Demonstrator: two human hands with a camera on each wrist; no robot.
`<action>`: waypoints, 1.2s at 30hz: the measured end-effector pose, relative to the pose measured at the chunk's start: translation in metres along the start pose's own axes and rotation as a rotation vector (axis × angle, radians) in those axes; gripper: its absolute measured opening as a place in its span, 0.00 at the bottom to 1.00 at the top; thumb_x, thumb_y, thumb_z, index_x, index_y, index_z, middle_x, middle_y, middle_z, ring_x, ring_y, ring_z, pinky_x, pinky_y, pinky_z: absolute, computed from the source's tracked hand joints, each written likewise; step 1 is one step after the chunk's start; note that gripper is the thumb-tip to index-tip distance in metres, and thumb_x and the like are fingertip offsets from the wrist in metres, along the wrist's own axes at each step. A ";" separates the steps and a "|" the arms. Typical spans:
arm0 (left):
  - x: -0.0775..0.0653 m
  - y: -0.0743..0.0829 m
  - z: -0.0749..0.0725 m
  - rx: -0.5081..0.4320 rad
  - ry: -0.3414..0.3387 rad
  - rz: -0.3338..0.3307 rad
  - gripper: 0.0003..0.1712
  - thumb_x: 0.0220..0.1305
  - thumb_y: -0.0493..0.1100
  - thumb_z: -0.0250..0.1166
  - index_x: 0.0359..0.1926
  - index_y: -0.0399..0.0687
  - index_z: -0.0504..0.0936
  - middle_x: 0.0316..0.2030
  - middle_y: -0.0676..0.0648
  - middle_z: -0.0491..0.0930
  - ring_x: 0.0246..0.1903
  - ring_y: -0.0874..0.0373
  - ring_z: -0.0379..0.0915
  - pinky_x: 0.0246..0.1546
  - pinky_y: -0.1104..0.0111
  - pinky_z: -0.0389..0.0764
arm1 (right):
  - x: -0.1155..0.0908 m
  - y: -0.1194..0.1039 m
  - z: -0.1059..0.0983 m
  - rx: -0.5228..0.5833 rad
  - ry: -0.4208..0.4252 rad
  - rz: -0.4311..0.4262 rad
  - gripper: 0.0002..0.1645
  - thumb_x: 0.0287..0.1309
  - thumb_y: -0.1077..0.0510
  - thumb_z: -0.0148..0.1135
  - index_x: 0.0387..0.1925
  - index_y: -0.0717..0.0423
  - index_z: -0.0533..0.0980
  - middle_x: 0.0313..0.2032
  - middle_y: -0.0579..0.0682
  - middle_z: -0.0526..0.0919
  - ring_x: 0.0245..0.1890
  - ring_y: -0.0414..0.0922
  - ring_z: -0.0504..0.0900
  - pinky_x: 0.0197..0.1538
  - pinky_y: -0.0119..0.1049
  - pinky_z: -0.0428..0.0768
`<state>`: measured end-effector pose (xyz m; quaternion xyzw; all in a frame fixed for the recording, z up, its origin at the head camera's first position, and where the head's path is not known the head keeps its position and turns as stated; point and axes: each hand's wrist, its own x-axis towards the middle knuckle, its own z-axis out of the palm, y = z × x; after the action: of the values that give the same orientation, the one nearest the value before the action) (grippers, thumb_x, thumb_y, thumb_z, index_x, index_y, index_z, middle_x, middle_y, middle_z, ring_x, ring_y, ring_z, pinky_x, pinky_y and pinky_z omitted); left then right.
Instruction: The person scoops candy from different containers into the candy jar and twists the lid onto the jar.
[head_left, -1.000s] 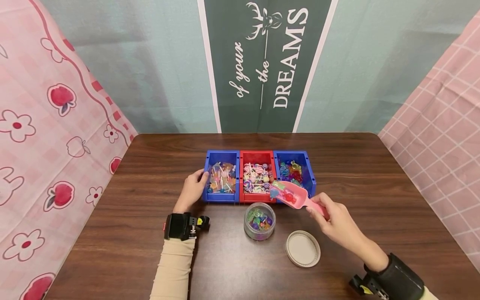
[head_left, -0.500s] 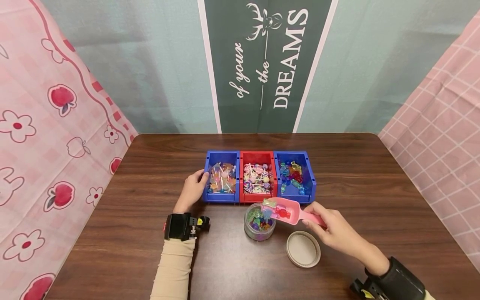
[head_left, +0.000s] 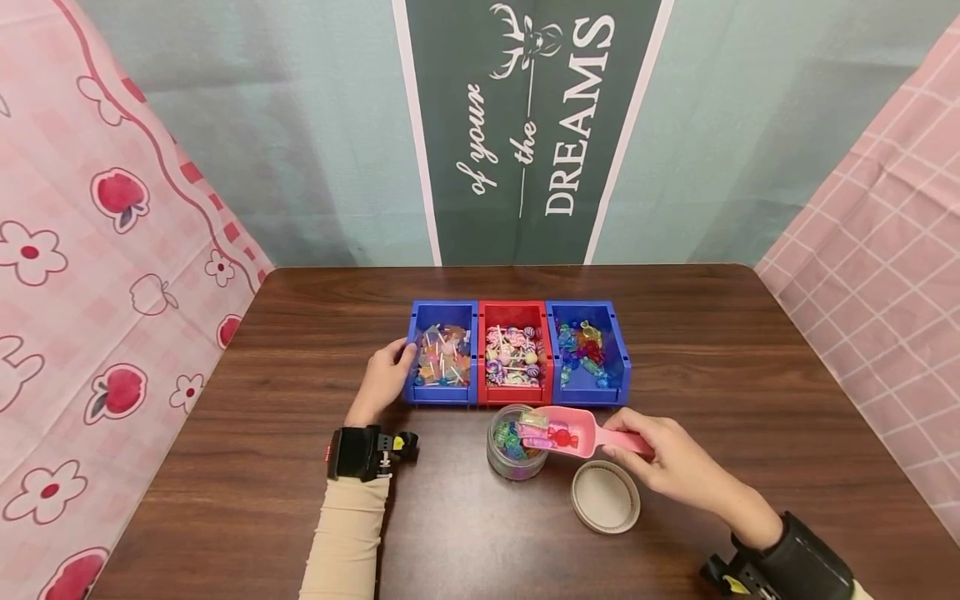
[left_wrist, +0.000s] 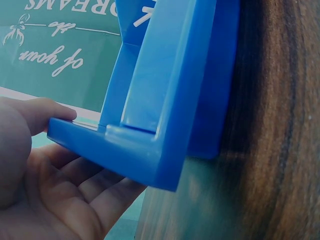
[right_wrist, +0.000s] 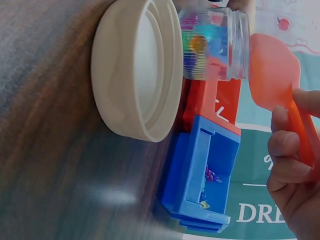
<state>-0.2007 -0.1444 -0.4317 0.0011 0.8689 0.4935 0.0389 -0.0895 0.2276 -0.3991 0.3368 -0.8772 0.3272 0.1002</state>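
Filling the lower half of the frame, the brown table holds up everything else. Three bins stand side by side across its middle: the left blue bin, the red bin and the right blue bin.

At the left end of that row is the left hand, its thumb and fingers clamped on the side wall of the left blue bin. A hard push toward the bottom of the frame could slide the row into the clear jar. Right of centre, the right hand has its fingers wrapped round the handle of the pink scoop.

The pink scoop's front end is over the right part of the mouth of the clear jar, near the centre of the frame. It is hard to tell if they touch. No hand holds the clear jar, so a bump from the pink scoop could tip it. Lower right of it, the pale lid lies hollow side up on the brown table. If the pink scoop rolls sideways, sweets may spill there.

Smallest are the shiny sweets. A pale sweet sits at the front lip and a red sweet farther back. Tipping too fast could make them bounce off the jar sweets and out.
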 end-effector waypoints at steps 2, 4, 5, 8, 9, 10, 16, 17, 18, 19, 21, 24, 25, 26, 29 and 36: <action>0.000 0.000 0.000 0.001 -0.002 0.004 0.27 0.73 0.46 0.45 0.64 0.31 0.66 0.57 0.30 0.73 0.50 0.43 0.71 0.59 0.48 0.71 | 0.001 -0.001 -0.001 0.002 0.011 -0.001 0.17 0.41 0.65 0.72 0.33 0.47 0.76 0.23 0.37 0.76 0.21 0.30 0.66 0.20 0.21 0.67; 0.000 0.000 0.000 0.003 -0.003 0.008 0.27 0.73 0.46 0.46 0.63 0.31 0.66 0.57 0.30 0.73 0.50 0.43 0.71 0.59 0.48 0.71 | 0.002 -0.001 -0.002 0.003 0.019 0.001 0.18 0.39 0.66 0.73 0.33 0.48 0.77 0.24 0.37 0.77 0.21 0.30 0.67 0.20 0.21 0.67; 0.000 0.000 0.000 0.003 -0.004 0.010 0.27 0.73 0.46 0.45 0.63 0.31 0.66 0.57 0.30 0.73 0.50 0.43 0.71 0.59 0.48 0.71 | 0.002 -0.001 -0.002 0.002 0.021 0.002 0.18 0.38 0.66 0.73 0.33 0.48 0.77 0.24 0.38 0.78 0.21 0.31 0.67 0.20 0.21 0.67; 0.001 -0.001 0.000 0.001 -0.002 0.015 0.27 0.73 0.46 0.46 0.63 0.31 0.67 0.56 0.30 0.74 0.50 0.44 0.71 0.58 0.48 0.71 | 0.002 0.000 -0.002 -0.001 0.024 0.009 0.19 0.37 0.66 0.74 0.34 0.48 0.77 0.25 0.38 0.79 0.22 0.31 0.68 0.21 0.22 0.67; 0.001 -0.001 0.000 0.000 -0.001 0.014 0.27 0.73 0.46 0.46 0.63 0.31 0.67 0.56 0.30 0.74 0.50 0.44 0.72 0.58 0.48 0.71 | 0.002 0.000 -0.002 -0.001 0.024 0.010 0.19 0.37 0.65 0.74 0.34 0.49 0.77 0.25 0.39 0.79 0.22 0.31 0.68 0.21 0.22 0.67; 0.001 0.000 0.000 0.000 -0.001 0.015 0.27 0.73 0.46 0.46 0.63 0.31 0.67 0.56 0.30 0.74 0.50 0.44 0.72 0.58 0.48 0.71 | 0.002 0.000 -0.002 -0.003 0.026 0.009 0.19 0.37 0.65 0.74 0.34 0.48 0.78 0.25 0.38 0.79 0.22 0.31 0.68 0.21 0.22 0.67; 0.000 0.001 -0.001 0.003 0.000 0.005 0.27 0.73 0.46 0.45 0.63 0.31 0.66 0.56 0.30 0.73 0.50 0.43 0.71 0.59 0.48 0.71 | 0.003 0.001 -0.003 0.019 0.048 -0.015 0.19 0.35 0.65 0.75 0.33 0.50 0.79 0.25 0.40 0.80 0.21 0.31 0.69 0.20 0.21 0.67; 0.000 0.001 -0.001 0.002 0.001 0.002 0.27 0.73 0.47 0.45 0.63 0.31 0.66 0.56 0.30 0.73 0.50 0.44 0.71 0.59 0.48 0.70 | 0.003 0.001 -0.004 0.025 0.050 -0.017 0.19 0.34 0.65 0.75 0.33 0.51 0.79 0.25 0.41 0.81 0.21 0.32 0.69 0.20 0.22 0.67; 0.000 0.001 -0.001 0.001 0.002 0.000 0.27 0.73 0.47 0.46 0.63 0.31 0.66 0.56 0.30 0.74 0.50 0.44 0.71 0.59 0.48 0.70 | 0.004 0.001 -0.005 0.027 0.052 -0.018 0.20 0.34 0.66 0.75 0.33 0.52 0.79 0.25 0.42 0.81 0.21 0.32 0.69 0.20 0.22 0.67; 0.000 0.000 -0.001 0.000 0.003 -0.001 0.27 0.73 0.47 0.46 0.63 0.31 0.67 0.56 0.30 0.74 0.50 0.44 0.71 0.59 0.48 0.71 | 0.005 0.000 -0.006 0.027 0.055 -0.017 0.20 0.33 0.66 0.75 0.33 0.52 0.79 0.25 0.43 0.81 0.21 0.32 0.69 0.20 0.22 0.68; 0.000 0.000 -0.001 -0.001 0.002 -0.001 0.27 0.73 0.47 0.46 0.63 0.31 0.67 0.56 0.30 0.74 0.50 0.44 0.71 0.59 0.48 0.71 | 0.007 -0.001 -0.007 0.034 0.060 -0.016 0.20 0.31 0.67 0.76 0.33 0.52 0.80 0.24 0.44 0.82 0.21 0.32 0.70 0.19 0.24 0.69; 0.000 0.000 0.000 -0.004 0.001 -0.003 0.27 0.73 0.46 0.46 0.63 0.31 0.67 0.56 0.30 0.74 0.50 0.44 0.71 0.59 0.48 0.71 | 0.011 -0.003 -0.009 0.049 0.069 -0.032 0.20 0.30 0.67 0.76 0.32 0.53 0.80 0.23 0.44 0.81 0.19 0.32 0.70 0.18 0.23 0.69; 0.000 0.000 0.000 -0.004 0.003 -0.002 0.27 0.73 0.46 0.46 0.63 0.31 0.67 0.56 0.30 0.74 0.49 0.44 0.71 0.59 0.48 0.71 | 0.012 -0.003 -0.009 0.056 0.075 -0.043 0.20 0.30 0.67 0.76 0.32 0.54 0.80 0.22 0.44 0.81 0.19 0.32 0.69 0.17 0.23 0.69; 0.000 0.000 0.000 -0.004 0.004 -0.001 0.27 0.73 0.46 0.46 0.63 0.31 0.67 0.56 0.30 0.74 0.49 0.44 0.71 0.59 0.48 0.71 | 0.014 -0.004 -0.009 0.062 0.080 -0.054 0.20 0.29 0.67 0.77 0.31 0.54 0.80 0.21 0.44 0.80 0.18 0.33 0.69 0.16 0.22 0.68; 0.000 0.001 -0.001 0.001 0.010 0.009 0.26 0.73 0.45 0.46 0.63 0.30 0.67 0.55 0.30 0.74 0.48 0.44 0.71 0.58 0.47 0.71 | 0.018 -0.005 -0.009 0.061 0.088 -0.075 0.20 0.28 0.66 0.77 0.30 0.54 0.81 0.20 0.44 0.79 0.17 0.32 0.68 0.16 0.19 0.67; 0.000 0.001 0.000 -0.005 0.007 -0.002 0.27 0.73 0.46 0.46 0.63 0.31 0.66 0.55 0.30 0.74 0.48 0.44 0.71 0.58 0.47 0.71 | 0.029 -0.013 -0.015 0.048 0.075 -0.099 0.16 0.30 0.62 0.78 0.28 0.52 0.82 0.20 0.44 0.82 0.17 0.32 0.70 0.17 0.19 0.69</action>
<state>-0.2004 -0.1443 -0.4306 -0.0016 0.8678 0.4956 0.0362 -0.1034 0.2150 -0.3699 0.3694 -0.8470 0.3552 0.1411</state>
